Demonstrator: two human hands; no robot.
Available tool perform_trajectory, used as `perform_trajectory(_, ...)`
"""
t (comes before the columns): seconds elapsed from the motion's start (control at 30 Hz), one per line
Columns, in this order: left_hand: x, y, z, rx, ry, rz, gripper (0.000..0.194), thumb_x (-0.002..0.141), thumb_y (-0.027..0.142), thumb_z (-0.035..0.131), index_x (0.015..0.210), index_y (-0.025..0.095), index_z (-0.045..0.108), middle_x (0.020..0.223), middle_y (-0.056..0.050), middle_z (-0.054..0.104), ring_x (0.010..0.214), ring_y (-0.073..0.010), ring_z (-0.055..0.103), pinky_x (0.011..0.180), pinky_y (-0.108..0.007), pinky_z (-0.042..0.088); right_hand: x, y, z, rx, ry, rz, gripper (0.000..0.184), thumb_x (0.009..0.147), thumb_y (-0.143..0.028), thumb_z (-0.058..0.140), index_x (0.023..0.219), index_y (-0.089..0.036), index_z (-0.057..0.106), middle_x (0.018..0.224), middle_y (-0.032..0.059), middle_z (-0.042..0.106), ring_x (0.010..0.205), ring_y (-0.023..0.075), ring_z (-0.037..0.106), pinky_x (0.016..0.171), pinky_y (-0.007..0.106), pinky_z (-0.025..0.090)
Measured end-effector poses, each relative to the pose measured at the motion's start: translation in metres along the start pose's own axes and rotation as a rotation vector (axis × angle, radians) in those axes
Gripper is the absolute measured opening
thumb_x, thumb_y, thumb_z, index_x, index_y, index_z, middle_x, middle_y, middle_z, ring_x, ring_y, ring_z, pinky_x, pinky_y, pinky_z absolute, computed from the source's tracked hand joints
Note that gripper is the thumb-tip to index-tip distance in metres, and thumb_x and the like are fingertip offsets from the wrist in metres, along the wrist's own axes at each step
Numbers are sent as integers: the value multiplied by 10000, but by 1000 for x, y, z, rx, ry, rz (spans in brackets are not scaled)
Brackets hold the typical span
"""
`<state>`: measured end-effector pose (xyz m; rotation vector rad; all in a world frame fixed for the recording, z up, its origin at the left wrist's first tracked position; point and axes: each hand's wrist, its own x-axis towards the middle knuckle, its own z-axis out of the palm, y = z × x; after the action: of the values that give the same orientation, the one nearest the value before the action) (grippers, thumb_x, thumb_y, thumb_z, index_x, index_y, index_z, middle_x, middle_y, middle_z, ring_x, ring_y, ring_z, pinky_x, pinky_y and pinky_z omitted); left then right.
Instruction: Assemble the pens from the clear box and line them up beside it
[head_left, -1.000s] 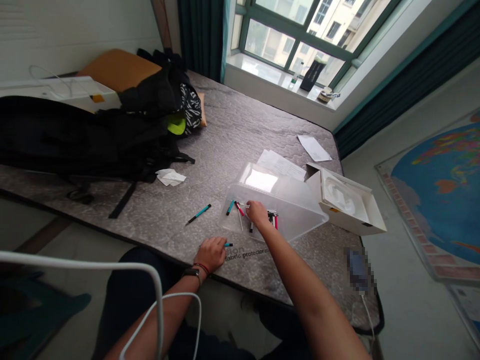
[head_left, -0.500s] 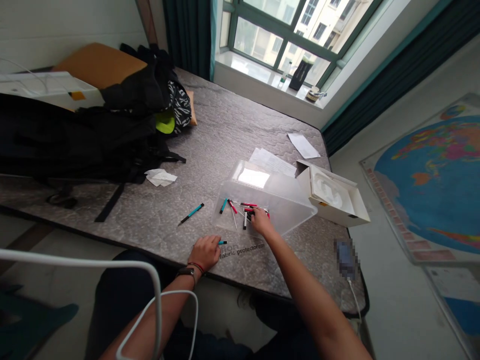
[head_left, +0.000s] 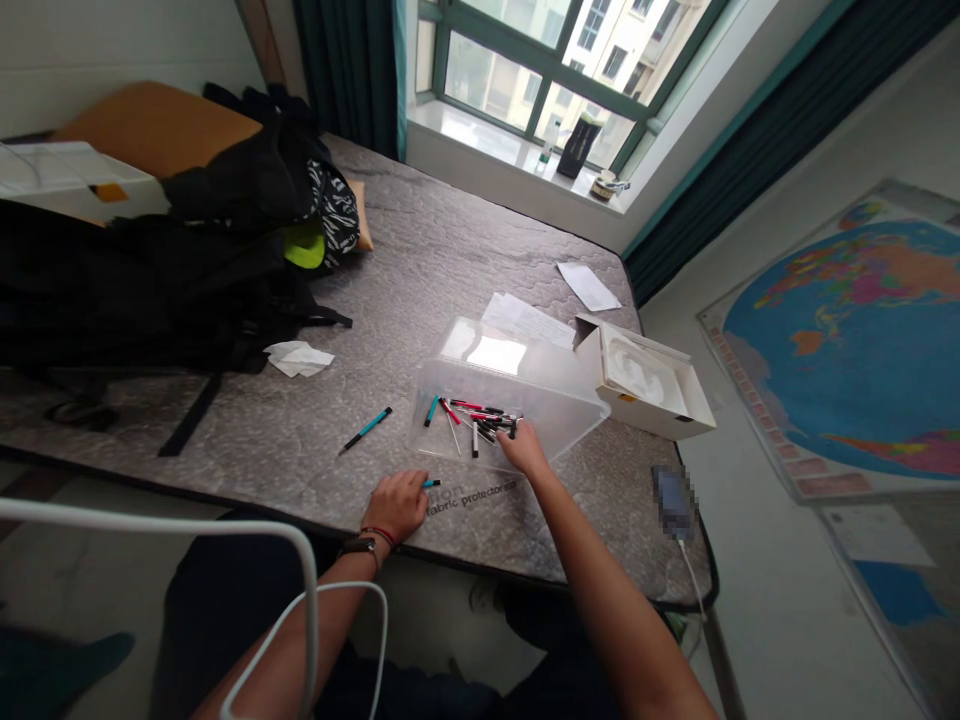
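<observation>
My left hand (head_left: 399, 502) rests near the front edge of the quilted grey surface, its fingers closed on a teal pen (head_left: 431, 484) whose black-tipped end sticks out. A clear plastic box (head_left: 555, 390) lies with its open side towards me. Inside it is a loose pile of pens (head_left: 487, 414) in red, black, white and teal. My right hand (head_left: 526, 450) reaches into this box, fingers bent and closed at the right end of the pile; what they hold is hidden. Another teal pen (head_left: 365, 430) lies outside the box, to its left.
Right of the plastic box stands an open white box (head_left: 652, 385). Paper sheets (head_left: 529, 319) lie behind, and a crumpled tissue (head_left: 300, 358) is at left. Black bags (head_left: 150, 290) fill the far left. A phone (head_left: 675, 502) with a cable lies right; a white tube (head_left: 187, 523) crosses the foreground.
My right hand has drawn back slightly to the right end of the pile, uncovering more pens. My left hand keeps its place with the teal pen. The whole view has shifted a little.
</observation>
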<state>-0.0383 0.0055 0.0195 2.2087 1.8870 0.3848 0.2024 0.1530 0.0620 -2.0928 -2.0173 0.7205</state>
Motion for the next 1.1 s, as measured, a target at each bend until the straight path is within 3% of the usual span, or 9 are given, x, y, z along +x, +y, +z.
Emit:
perform_trajectory(0.17, 0, 1, -1, 6, 1, -11, 209, 857, 217, 461, 1014, 218, 599, 932, -74, 653, 894, -242, 567, 786, -367, 379, -5, -4, 8, -9, -122, 117, 740, 823, -445, 585, 1420, -47, 403, 1504, 228, 343, 1372, 321, 374, 1113, 396, 301)
perform_trajectory(0.27, -1, 1, -1, 2, 3, -8, 216, 858, 216, 460, 1020, 220, 602, 932, -77, 655, 898, -244, 569, 787, -369, 379, -10, -4, 13, -13, -112, 94, 702, 839, -438, 575, 1414, -64, 425, 1529, 212, 315, 1410, 310, 324, 1128, 394, 286)
perform_trajectory(0.5, 0, 1, 0, 15, -4, -8, 220, 864, 209, 452, 1026, 214, 601, 941, -78, 660, 902, -243, 572, 785, -365, 376, -15, -10, 17, 41, -45, -71, 523, 899, -346, 520, 1371, -121, 504, 1515, 163, 375, 1402, 255, 349, 1128, 347, 302)
perform_trajectory(0.63, 0, 1, -1, 12, 1, -8, 213, 861, 214, 457, 1020, 218, 599, 930, -74, 655, 896, -242, 572, 781, -356, 372, -10, -6, 1, -68, 115, -9, 377, 963, -205, 372, 1269, -134, 579, 1290, 166, 597, 1224, 215, 542, 1039, 288, 378)
perform_trajectory(0.73, 0, 2, -2, 7, 9, -6, 217, 859, 220, 463, 1025, 217, 602, 922, -73, 653, 892, -245, 573, 775, -357, 373, 3, -7, -14, -226, 50, 75, 346, 951, -139, 369, 1176, -124, 631, 1079, 163, 693, 1020, 214, 659, 896, 265, 451)
perform_trajectory(0.8, 0, 2, -2, 6, 13, -2, 220, 859, 219, 463, 1028, 216, 603, 922, -72, 652, 893, -246, 573, 772, -358, 374, 15, -12, -22, -328, -35, 130, 327, 933, -125, 408, 1143, -108, 659, 1063, 179, 703, 966, 221, 684, 830, 258, 469)
perform_trajectory(0.9, 0, 2, -3, 11, 17, -1, 216, 858, 216, 461, 1021, 215, 604, 917, -71, 652, 891, -247, 574, 768, -361, 375, 30, -20, -28, -399, -102, 153, 300, 912, -118, 456, 1068, -110, 713, 1089, 193, 705, 963, 225, 694, 793, 243, 476)
perform_trajectory(1.1, -1, 2, -5, -3, 17, -10, 228, 853, 212, 462, 1027, 215, 609, 909, -75, 653, 882, -251, 573, 758, -370, 371, 38, -23, -24, -434, -88, 135, 295, 923, -129, 463, 1050, -111, 729, 1071, 199, 710, 968, 238, 696, 777, 247, 486)
